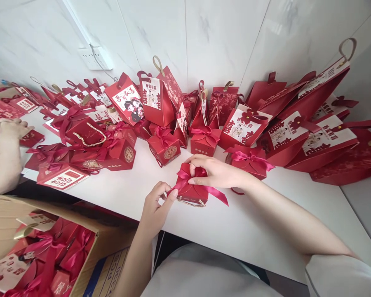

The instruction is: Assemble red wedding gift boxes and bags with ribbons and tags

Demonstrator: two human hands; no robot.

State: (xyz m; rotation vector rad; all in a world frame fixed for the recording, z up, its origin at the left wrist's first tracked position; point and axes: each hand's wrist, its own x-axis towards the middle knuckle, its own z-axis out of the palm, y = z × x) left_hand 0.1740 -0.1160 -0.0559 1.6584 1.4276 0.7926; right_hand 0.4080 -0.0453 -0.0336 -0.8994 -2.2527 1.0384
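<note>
A small red gift box [193,194] with a gold twisted cord along its near side sits on the white table in front of me. Pink-red satin ribbon [218,196] is looped on its top, one tail trailing off to the right. My left hand [159,204] pinches the ribbon at the box's left side between thumb and fingers. Over the top, my right hand [212,171] has curled fingers and thumb on the ribbon loop. Just to the right stands another red box [250,163] with a ribbon bow.
Many red gift boxes, such as a tall one [156,101], crowd the back of the white table [132,185] along the tiled wall. At lower left, a cardboard carton [111,243] holds more boxes. Another person's hands [12,128] are at the far left. A wall socket [95,57] has a cable.
</note>
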